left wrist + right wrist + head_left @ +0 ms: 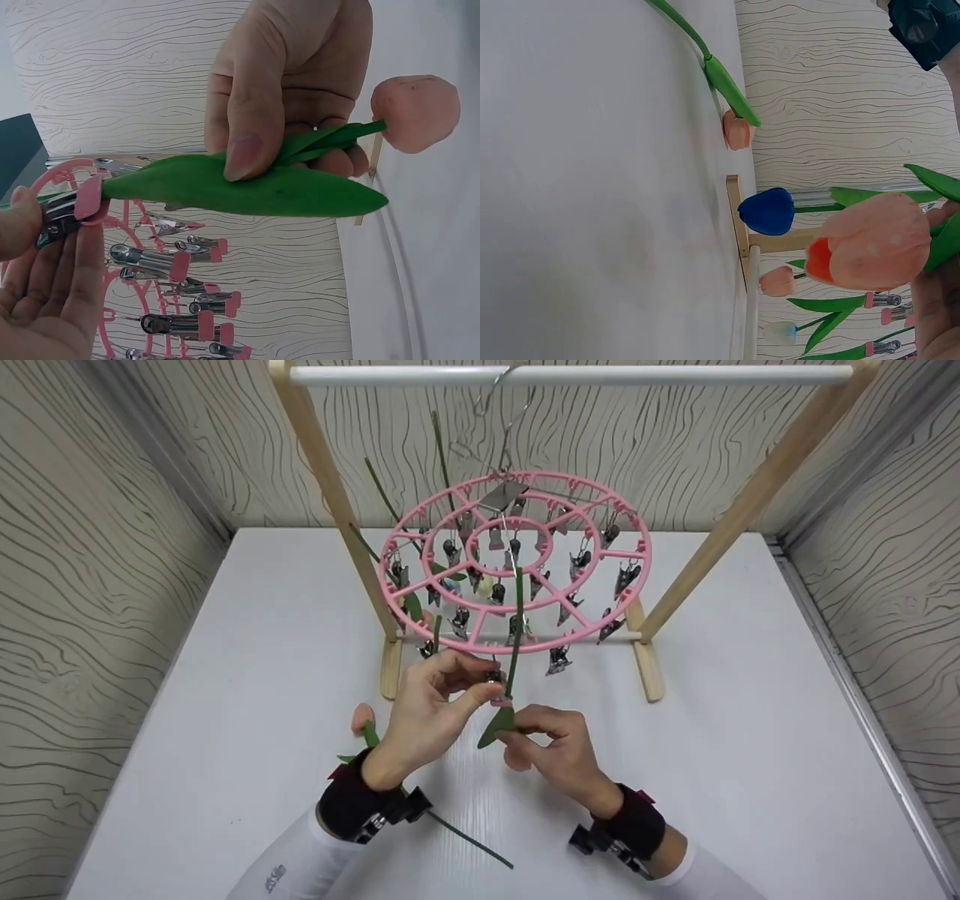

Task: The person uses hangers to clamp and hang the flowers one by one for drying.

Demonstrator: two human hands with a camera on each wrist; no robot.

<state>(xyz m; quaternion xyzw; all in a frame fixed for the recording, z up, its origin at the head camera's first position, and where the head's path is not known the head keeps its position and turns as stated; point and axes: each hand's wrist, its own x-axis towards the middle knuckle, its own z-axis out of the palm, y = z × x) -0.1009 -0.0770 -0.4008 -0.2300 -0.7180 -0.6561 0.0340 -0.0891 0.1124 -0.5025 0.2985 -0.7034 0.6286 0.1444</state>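
Note:
My left hand (424,712) pinches a metal clip with pink tips (88,199) between thumb and fingers, under the front rim of a round pink hanger (649,556). The clip's tips sit at the stem of an artificial pink tulip (877,240), just above its leaves in the head view. This tulip hangs upside down, its green stem (517,622) rising past the rim. Lower down, my right hand (559,754) pinches its leaf (300,191) between thumb and fingers. In the head view the right hand hides most of the blossom.
A wooden stand (742,502) with a white top rod (637,375) carries the hanger. Several metal clips (559,660) dangle from it. Blue (767,211), pink (778,281) and white (780,332) tulips hang at its left. Another pink tulip (362,718) lies on the white table (712,780), partly under the left forearm.

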